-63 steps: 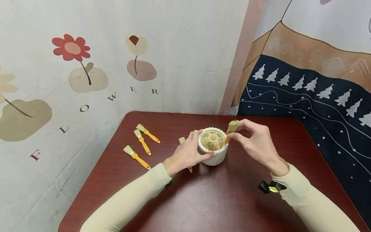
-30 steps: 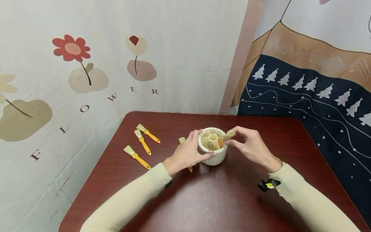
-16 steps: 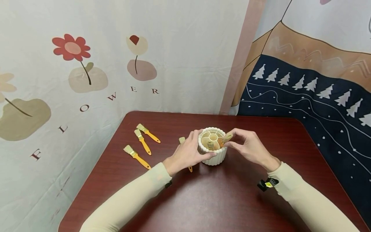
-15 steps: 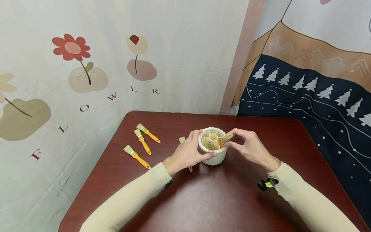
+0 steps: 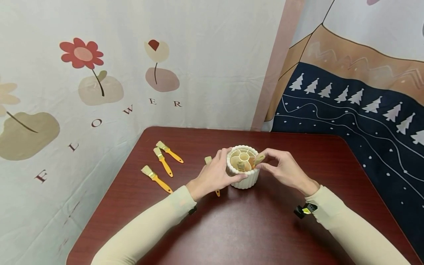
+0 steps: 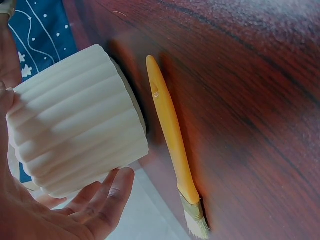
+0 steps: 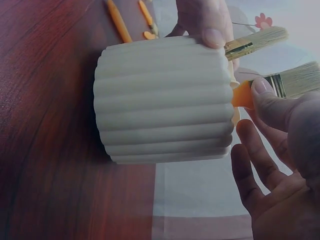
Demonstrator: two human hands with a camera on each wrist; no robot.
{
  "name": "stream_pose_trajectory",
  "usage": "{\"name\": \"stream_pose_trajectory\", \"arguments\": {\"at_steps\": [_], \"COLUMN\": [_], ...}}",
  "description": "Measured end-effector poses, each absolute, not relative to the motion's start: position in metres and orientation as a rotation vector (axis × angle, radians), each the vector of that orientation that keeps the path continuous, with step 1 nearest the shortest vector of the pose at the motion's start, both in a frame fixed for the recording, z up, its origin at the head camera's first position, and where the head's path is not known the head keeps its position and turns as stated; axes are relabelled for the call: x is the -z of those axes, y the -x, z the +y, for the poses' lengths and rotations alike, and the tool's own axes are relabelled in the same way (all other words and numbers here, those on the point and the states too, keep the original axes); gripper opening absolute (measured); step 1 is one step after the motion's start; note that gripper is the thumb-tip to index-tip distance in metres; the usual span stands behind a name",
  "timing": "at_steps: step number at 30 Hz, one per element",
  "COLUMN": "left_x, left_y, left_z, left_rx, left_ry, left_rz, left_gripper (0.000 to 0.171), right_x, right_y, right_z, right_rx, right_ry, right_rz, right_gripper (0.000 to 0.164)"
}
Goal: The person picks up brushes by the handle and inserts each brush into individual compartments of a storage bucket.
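Paintbrush at the far left of the table, lying alone, bristles angled away. Slightly right of it, a middle brush and a farthest brush, just beside each other, bristle ends almost meeting. Further right, a fourth brush, flat on the tabletop near the container, mostly hidden by a hand in the head view but plain to see in the left wrist view.

Next, the left hand, wrapped about the left side of the white fluted container, thumb across the front near the rim, grip apparently there for steadying. Container upright on the table, with outer compartments around a central ring. In the front compartment, a standing brush, bristles up. At the right side, the held brush, handle down into a right-hand compartment, bristles above the rim, leaning outward. Rightmost, the right hand, pinching that brush between thumb and finger.

Step in hand, by judgement: seating the held brush handle-first. Depth of the handle's end: impossible to tell. Next move probably calling for less lean, a gentle push down, then release, with the left-hand grip kept firm against tipping.
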State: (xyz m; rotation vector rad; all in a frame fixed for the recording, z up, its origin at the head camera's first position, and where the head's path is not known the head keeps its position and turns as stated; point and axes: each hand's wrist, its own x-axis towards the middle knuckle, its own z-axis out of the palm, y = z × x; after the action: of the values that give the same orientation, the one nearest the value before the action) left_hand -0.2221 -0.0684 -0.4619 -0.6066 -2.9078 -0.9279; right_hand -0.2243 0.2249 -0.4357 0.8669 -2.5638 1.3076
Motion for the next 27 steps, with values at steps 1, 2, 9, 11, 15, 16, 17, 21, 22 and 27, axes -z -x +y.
{"name": "stream_pose_trajectory", "arguments": {"at_steps": [1,2,9,11,15,16,17,21,22,27], "left_x": [0.4618,0.4616,0.4616,0.4616,0.4619,0.4619,0.462,0.4627,0.463,0.4636], "left_y": [0.2218,0.2215,0.2211,0.2212,0.2214,0.2214,0.2215,0.2222,0.2224,0.2232], "left_z": [-0.0685,-0.0686,-0.0689,-0.0689,-0.0685,-0.0685,-0.0684,-0.0684,-0.0685,-0.0686], "left_rx": [0.931,0.934,0.927,0.926,0.928,0.931,0.928,0.925,0.924,0.919], "left_ry": [0.608,0.609,0.613,0.612,0.609,0.609,0.608,0.608,0.608,0.611], "left_rz": [-2.904,-2.902,-2.897,-2.897,-2.9,-2.899,-2.902,-2.909,-2.909,-2.911], "left_gripper": [0.115,0.115,0.115,0.114,0.115,0.114,0.115,0.115,0.115,0.115], "right_x": [0.4362,0.4364,0.4394,0.4402,0.4421,0.4426,0.4433,0.4448,0.4449,0.4454], "right_y": [0.2244,0.2244,0.225,0.2256,0.227,0.2274,0.2278,0.2286,0.2286,0.2281], "right_z": [0.2249,0.2249,0.225,0.2247,0.2244,0.2244,0.2245,0.2253,0.2256,0.2279], "right_rx": [-1.305,-1.304,-1.285,-1.282,-1.295,-1.298,-1.3,-1.291,-1.286,-1.271], "right_ry": [-0.87,-0.874,-0.909,-0.917,-0.938,-0.942,-0.947,-0.946,-0.942,-0.922], "right_rz": [-2.564,-2.564,-2.551,-2.544,-2.523,-2.518,-2.513,-2.508,-2.51,-2.536], "right_gripper": [0.029,0.03,0.032,0.032,0.032,0.032,0.032,0.033,0.033,0.033]}}
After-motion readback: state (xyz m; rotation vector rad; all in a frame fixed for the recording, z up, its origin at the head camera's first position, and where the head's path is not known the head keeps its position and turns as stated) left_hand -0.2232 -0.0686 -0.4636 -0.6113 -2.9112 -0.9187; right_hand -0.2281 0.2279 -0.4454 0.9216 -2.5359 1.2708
